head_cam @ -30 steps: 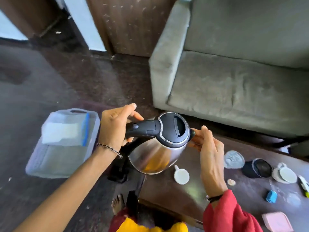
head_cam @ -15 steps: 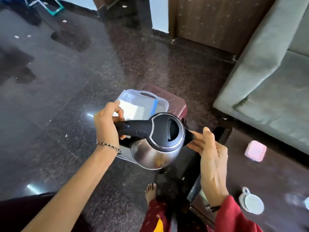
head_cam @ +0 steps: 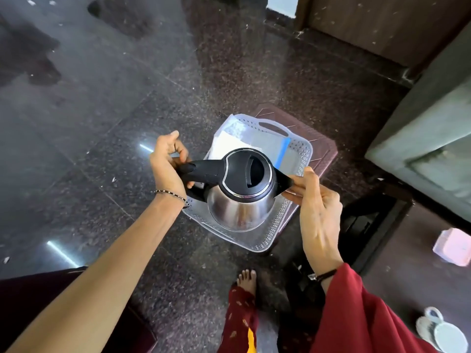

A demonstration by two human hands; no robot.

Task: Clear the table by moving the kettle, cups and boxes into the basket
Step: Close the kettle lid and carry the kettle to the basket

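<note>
Okay so, kettle (head_cam: 239, 200): up in the air, upright, lid shut, right over the basket (head_cam: 303, 159), which sits on a maroon stool (head_cam: 326, 149) on the floor. I can't tell how much gap is under it.
Left hand (head_cam: 168, 164): fingers curled round the far end of the black handle (head_cam: 204, 169), thumb sticking up loose. I reckon this one does the real carrying.
Right hand (head_cam: 318, 207): thumb and fingertips pinch the tip of the spout (head_cam: 284, 178), the other fingers fairly straight. More steadying than holding, I'd say.
Kettle vs grip: the body hangs between my two hands and below them, handle out to my left, spout to my right.
Basket contents: a white box (head_cam: 229, 141) with a blue edge lies in the far half. The kettle is over the near half.
Risk 1: that spout pinch is tiny. If it slips, the kettle swings on the handle and could clip the basket wall.
Risk 2: set it down partly on the white box and it ends up tilted and may tip over.
Risk 3: the basket looks light and seems to overhang the stool. A hard, off-centre landing could shove it off.
Table (head_cam: 407, 250): pink box (head_cam: 452, 247) and a cup (head_cam: 443, 337) yet to go.
</note>
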